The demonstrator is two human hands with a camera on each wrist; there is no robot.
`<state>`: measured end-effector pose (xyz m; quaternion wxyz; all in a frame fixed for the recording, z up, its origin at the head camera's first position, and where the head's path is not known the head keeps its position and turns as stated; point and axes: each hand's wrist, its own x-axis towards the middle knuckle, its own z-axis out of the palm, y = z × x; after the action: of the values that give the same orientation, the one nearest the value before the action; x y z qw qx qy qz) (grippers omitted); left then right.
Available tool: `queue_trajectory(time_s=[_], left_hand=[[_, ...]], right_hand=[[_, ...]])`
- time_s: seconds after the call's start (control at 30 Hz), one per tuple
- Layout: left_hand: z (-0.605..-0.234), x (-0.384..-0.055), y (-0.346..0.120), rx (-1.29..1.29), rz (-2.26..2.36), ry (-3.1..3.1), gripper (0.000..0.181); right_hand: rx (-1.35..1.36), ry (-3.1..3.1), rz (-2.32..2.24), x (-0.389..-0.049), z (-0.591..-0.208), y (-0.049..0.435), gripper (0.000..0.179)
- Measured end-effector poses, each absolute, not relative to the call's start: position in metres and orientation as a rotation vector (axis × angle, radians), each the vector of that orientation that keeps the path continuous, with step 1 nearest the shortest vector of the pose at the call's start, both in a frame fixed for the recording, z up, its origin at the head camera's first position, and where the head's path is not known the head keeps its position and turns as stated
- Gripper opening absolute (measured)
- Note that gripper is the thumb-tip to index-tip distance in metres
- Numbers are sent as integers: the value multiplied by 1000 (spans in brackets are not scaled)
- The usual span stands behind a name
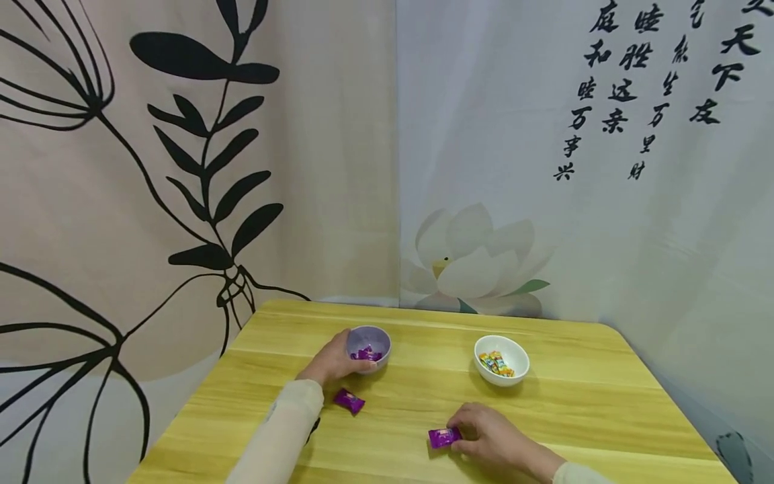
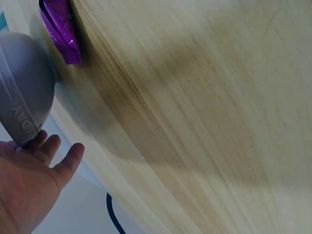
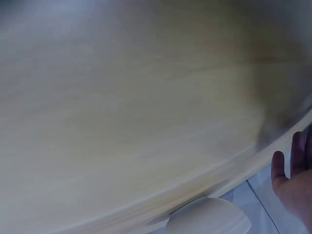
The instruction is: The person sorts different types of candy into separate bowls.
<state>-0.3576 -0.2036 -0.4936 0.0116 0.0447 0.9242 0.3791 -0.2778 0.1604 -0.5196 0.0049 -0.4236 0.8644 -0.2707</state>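
Observation:
At the table's left side my left hand (image 1: 335, 359) holds the rim of a small purple-grey bowl (image 1: 370, 335), which has purple-wrapped candies (image 1: 365, 354) inside. In the left wrist view the bowl (image 2: 24, 78) looks tilted, with the fingers against its rim. A loose purple-wrapped candy (image 1: 349, 401) lies just in front of this bowl. Nearer the front, my right hand (image 1: 492, 433) pinches another purple-wrapped candy (image 1: 443, 438) between thumb and fingers, at the tabletop. The right wrist view shows only some fingers (image 3: 295, 180) of this hand, and its candy is out of view there.
Right of centre on the wooden table (image 1: 580, 403) stands a white bowl (image 1: 521, 366) with several yellow-orange wrapped candies (image 1: 496, 364). A printed curtain (image 1: 338, 168) hangs behind the table. A pale rounded object (image 3: 209, 217) shows beyond the table edge in the right wrist view.

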Motion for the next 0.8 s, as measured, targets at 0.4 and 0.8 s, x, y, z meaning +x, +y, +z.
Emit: queue_trajectory(time_s=[0.4, 0.8], left_hand=[[-493, -359, -203, 145, 1154, 2901, 110], [-493, -357, -201, 124, 1172, 2893, 112]], right_hand=[[-1029, 2799, -1027, -291, -507, 143, 24], [-863, 2958, -1006, -310, -499, 115, 26]])
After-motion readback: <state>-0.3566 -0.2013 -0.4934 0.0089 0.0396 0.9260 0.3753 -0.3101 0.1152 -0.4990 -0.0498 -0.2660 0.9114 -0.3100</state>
